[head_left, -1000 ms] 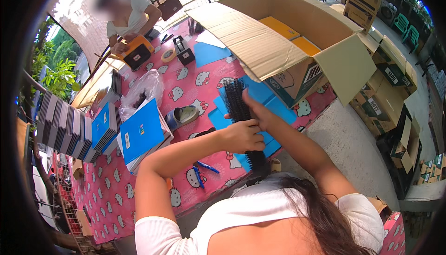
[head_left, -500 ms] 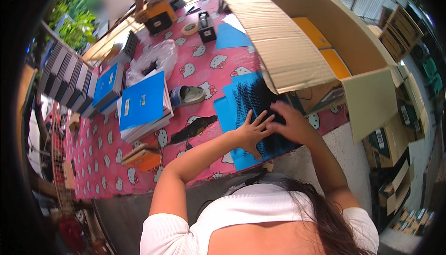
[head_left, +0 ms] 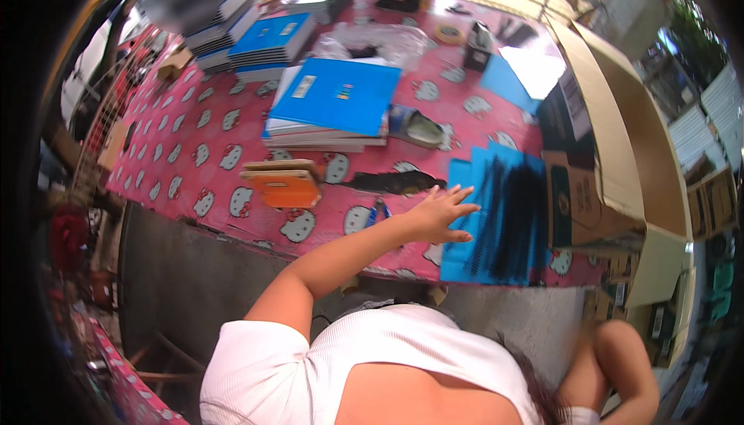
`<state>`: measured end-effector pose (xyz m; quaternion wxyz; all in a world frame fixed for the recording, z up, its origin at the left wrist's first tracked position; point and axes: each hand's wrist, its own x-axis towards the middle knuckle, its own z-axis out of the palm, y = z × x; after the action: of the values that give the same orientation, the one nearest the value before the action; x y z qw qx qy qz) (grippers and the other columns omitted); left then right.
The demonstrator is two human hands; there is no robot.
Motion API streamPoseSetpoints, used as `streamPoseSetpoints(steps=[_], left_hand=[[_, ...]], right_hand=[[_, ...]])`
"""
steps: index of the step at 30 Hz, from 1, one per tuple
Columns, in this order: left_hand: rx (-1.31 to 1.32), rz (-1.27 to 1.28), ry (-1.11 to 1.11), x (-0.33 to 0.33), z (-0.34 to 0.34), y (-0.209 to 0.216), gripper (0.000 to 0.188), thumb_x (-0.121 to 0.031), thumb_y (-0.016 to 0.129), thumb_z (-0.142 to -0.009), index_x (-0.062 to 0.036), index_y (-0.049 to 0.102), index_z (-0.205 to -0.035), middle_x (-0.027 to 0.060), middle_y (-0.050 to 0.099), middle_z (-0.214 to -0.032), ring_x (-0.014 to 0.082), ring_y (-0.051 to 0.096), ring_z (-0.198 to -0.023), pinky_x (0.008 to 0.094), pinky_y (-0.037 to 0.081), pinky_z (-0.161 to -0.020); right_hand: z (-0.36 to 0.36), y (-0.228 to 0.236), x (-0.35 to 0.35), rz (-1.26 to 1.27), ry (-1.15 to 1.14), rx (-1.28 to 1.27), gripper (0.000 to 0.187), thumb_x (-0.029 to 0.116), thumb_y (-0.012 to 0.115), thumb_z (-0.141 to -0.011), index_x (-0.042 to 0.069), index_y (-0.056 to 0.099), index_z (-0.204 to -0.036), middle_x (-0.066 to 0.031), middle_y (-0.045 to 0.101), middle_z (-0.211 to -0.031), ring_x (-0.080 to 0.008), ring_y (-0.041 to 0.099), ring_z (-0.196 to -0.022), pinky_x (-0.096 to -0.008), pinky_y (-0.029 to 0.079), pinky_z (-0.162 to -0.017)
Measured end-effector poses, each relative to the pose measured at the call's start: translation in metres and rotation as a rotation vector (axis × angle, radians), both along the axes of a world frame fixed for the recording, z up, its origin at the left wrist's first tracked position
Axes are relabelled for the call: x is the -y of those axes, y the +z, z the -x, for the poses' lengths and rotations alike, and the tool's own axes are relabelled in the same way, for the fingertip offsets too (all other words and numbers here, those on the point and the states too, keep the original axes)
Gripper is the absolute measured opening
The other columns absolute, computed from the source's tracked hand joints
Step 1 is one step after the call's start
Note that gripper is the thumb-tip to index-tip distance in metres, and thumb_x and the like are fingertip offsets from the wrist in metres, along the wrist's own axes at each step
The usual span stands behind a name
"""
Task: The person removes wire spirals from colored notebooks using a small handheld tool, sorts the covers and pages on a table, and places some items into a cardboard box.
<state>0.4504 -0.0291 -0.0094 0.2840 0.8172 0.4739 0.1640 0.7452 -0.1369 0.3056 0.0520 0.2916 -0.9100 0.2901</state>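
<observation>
My left hand point(head_left: 443, 216) is open with fingers spread, at the left edge of the blue sheets point(head_left: 459, 258), and holds nothing. On those sheets lies a dense bunch of black spiral binding coils point(head_left: 508, 220), slightly blurred, just right of my fingertips. My right arm is bent back at the lower right, and its hand does not show. A stack of papers with a blue cover point(head_left: 337, 96) sits farther left. Between it and my left hand lie a black strip point(head_left: 395, 182) and a small blue-handled tool point(head_left: 377, 212).
A large open cardboard box point(head_left: 585, 204) stands right of the coils. An orange block-like item point(head_left: 287, 189), a shoe-like item point(head_left: 418, 127), a plastic bag point(head_left: 372, 41), a tape dispenser point(head_left: 478, 49) and tall stacks of books point(head_left: 213, 14) occupy the pink patterned table point(head_left: 182, 142).
My right hand has left the coils and gone out of view at the lower right. My left hand has come off the coils to their left. The view has swung, shifting the table.
</observation>
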Motion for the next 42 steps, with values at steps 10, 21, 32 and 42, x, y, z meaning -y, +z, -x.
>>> streamPoseSetpoints(steps=[10, 21, 32, 42], left_hand=[[-0.15, -0.196, 0.458, 0.109, 0.241, 0.069, 0.066, -0.043, 0.069, -0.079, -0.0116, 0.049, -0.134, 0.017, 0.039, -0.145, 0.0337, 0.032, -0.137, 0.0639, 0.017, -0.108], [-0.174, -0.348, 0.727, 0.157, 0.291, 0.024, 0.048, -0.009, 0.062, -0.074, -0.0168, 0.058, -0.121, 0.0034, 0.058, -0.111, 0.0234, 0.05, -0.114, 0.0661, 0.019, -0.106], [-0.115, -0.42, 0.723, 0.157, 0.297, 0.014, 0.046, -0.017, 0.069, -0.069, -0.0159, 0.065, -0.115, 0.0093, 0.062, -0.109, 0.0286, 0.055, -0.107, 0.052, 0.027, -0.104], [0.752, 0.001, 0.752, 0.098, 0.323, 0.057, 0.05, -0.03, 0.07, -0.084, -0.0056, 0.052, -0.125, 0.0131, 0.06, -0.117, 0.0258, 0.058, -0.101, 0.0424, 0.047, -0.09]], right_hand=[[-0.05, -0.043, 0.067, 0.226, 0.348, -1.284, 0.042, 0.037, 0.06, -0.082, 0.008, 0.056, -0.112, -0.0074, 0.056, -0.11, -0.0238, 0.061, -0.094, -0.0406, 0.049, -0.083], [0.431, -0.224, -0.15, -0.289, -1.224, -0.342, 0.064, 0.037, 0.081, -0.067, 0.005, 0.061, -0.119, -0.0158, 0.058, -0.115, -0.0303, 0.056, -0.106, -0.0373, 0.046, -0.088], [0.473, -0.304, -0.184, -0.717, -0.971, -0.051, 0.033, 0.039, 0.062, -0.079, 0.01, 0.064, -0.094, -0.0123, 0.063, -0.095, -0.0281, 0.063, -0.089, -0.0398, 0.053, -0.067], [0.459, -0.293, -0.185, -0.792, -1.288, -0.012, 0.02, 0.033, 0.073, -0.07, 0.016, 0.075, -0.08, -0.0035, 0.069, -0.088, -0.0219, 0.066, -0.088, -0.0372, 0.05, -0.074]])
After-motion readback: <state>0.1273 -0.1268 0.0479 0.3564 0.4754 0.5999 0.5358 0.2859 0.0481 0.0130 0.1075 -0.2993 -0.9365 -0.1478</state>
